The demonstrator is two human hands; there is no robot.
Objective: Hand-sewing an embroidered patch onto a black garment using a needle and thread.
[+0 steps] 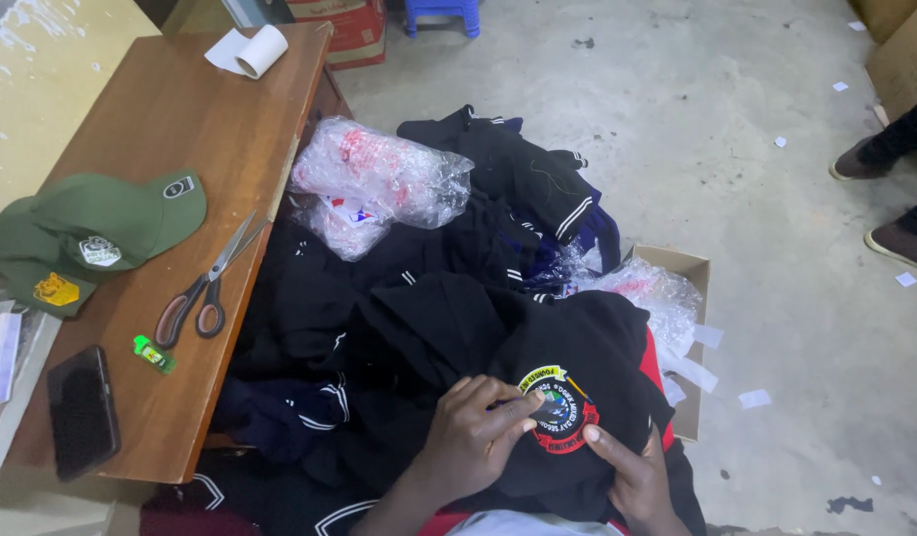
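A black garment (588, 337) with a round embroidered badge (560, 409) lies on my lap, on top of a pile of dark clothes (399, 298). My left hand (473, 432) rests on the cloth with its fingers closed on something thin and dark at the badge's left edge; I cannot tell what it is. My right hand (632, 474) grips the garment just below and right of the badge, thumb pressed beside it.
A wooden table (181, 129) at my left bears green caps (91, 238), scissors (205, 288), a black phone (79, 409), a small green object (153, 353) and a paper roll (260, 50). Crumpled plastic bags (379, 179), a cardboard box (689, 288), another person's shoes (890, 199).
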